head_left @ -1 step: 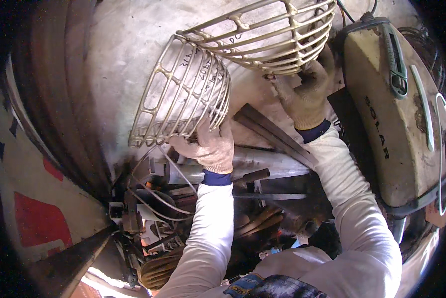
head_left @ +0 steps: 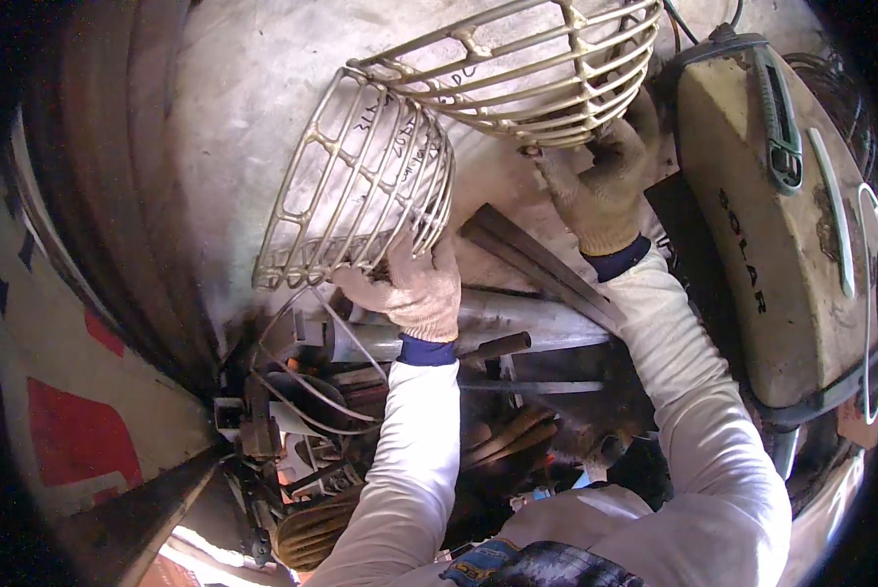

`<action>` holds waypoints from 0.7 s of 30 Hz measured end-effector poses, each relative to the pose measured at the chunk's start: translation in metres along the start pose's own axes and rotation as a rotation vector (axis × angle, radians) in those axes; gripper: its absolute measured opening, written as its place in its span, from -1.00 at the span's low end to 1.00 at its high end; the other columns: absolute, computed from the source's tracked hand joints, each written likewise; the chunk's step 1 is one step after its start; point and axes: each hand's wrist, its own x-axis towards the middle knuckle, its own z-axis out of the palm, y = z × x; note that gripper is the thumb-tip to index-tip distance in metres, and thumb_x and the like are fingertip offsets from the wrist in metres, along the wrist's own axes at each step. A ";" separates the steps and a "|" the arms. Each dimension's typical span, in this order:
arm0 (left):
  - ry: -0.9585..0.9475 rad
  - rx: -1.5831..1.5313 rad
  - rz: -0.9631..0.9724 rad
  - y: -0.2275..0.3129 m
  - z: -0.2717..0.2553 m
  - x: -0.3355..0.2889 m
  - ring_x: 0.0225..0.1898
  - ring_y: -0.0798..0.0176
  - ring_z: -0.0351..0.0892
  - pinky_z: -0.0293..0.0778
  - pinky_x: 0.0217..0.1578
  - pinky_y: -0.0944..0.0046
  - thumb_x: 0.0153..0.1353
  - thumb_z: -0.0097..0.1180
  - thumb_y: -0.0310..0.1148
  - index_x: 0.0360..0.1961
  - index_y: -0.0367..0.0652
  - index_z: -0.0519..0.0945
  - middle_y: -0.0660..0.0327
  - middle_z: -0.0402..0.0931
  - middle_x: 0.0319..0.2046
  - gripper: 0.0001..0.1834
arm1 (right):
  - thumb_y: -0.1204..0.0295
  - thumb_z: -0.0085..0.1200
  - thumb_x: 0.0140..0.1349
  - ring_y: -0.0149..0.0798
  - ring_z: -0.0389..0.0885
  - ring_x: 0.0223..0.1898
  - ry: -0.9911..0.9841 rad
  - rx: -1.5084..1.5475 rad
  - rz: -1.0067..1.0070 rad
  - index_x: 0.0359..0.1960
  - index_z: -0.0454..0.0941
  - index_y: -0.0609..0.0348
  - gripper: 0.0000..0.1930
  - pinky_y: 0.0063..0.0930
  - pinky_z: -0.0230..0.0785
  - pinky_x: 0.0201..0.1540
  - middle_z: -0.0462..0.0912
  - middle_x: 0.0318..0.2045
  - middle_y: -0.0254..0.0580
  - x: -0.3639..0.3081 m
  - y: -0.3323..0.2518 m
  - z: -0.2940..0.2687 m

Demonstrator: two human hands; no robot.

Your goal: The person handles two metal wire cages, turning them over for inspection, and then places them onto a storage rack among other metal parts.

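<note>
Two curved, brass-coloured metal grilles of welded rods stand against a pale wall, meeting at their upper ends. My left hand [head_left: 419, 298], in a knitted work glove, is closed on the lower edge of the left grille [head_left: 331, 148]. Some of its fingers are behind the rods. The right grille [head_left: 578, 46] is larger in view and runs off the top of the picture. At its lower right end, my right hand [head_left: 603, 191], gloved too, curls its fingers round the rods. Handwritten dark marks show on the wall between the rods.
A beige machine case [head_left: 752, 205] with a caliper [head_left: 784, 147] on top stands at the right. Flat metal bars [head_left: 532, 259] lean below the grilles. Metal pipes [head_left: 488, 313], a cable loop [head_left: 326, 421] and assorted tools clutter the area beneath. Dark drapery [head_left: 126, 176] hangs at the left.
</note>
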 end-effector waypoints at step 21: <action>0.005 0.011 0.005 0.004 -0.004 0.007 0.28 -0.55 0.03 0.19 0.14 -0.58 -0.10 0.56 -0.05 0.03 -0.02 0.49 -0.34 -0.01 0.25 -0.31 | 0.29 0.51 -0.03 -0.07 0.50 0.03 -0.036 -0.059 0.177 -0.05 0.52 0.21 -0.46 -0.21 0.36 0.09 0.58 -0.05 -0.08 -0.003 0.008 -0.003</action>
